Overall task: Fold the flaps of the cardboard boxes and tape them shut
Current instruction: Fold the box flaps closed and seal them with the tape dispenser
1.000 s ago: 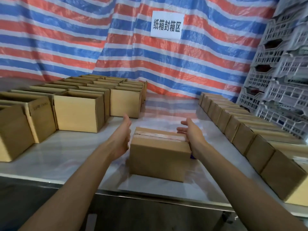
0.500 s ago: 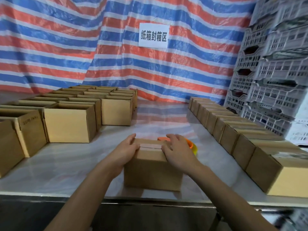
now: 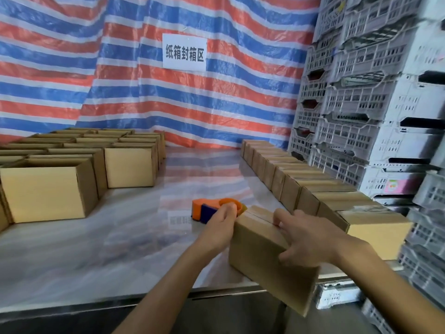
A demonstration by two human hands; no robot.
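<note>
A closed cardboard box [image 3: 255, 254] with a strip of tape along its top seam is tilted at the table's front right, its near corner hanging past the edge. My left hand [image 3: 220, 227] grips its left end, fingers curled over the far top corner. On the right part of the top lies my right hand [image 3: 305, 239], fingers spread there and thumb down on the near face. An orange and blue tape dispenser [image 3: 209, 209] lies on the table just behind my left hand.
Several open-topped boxes [image 3: 45, 191] stand in rows at the left of the glossy table [image 3: 120, 249]. A row of closed boxes [image 3: 325, 196] runs along the right side. Stacked grey plastic crates [image 3: 361, 104] rise behind them. A striped tarp with a white sign [image 3: 184, 51] hangs at the back.
Both hands came onto the taped box from its two sides, then carried it right and tilted it over the front edge. The tape dispenser behind it came into view.
</note>
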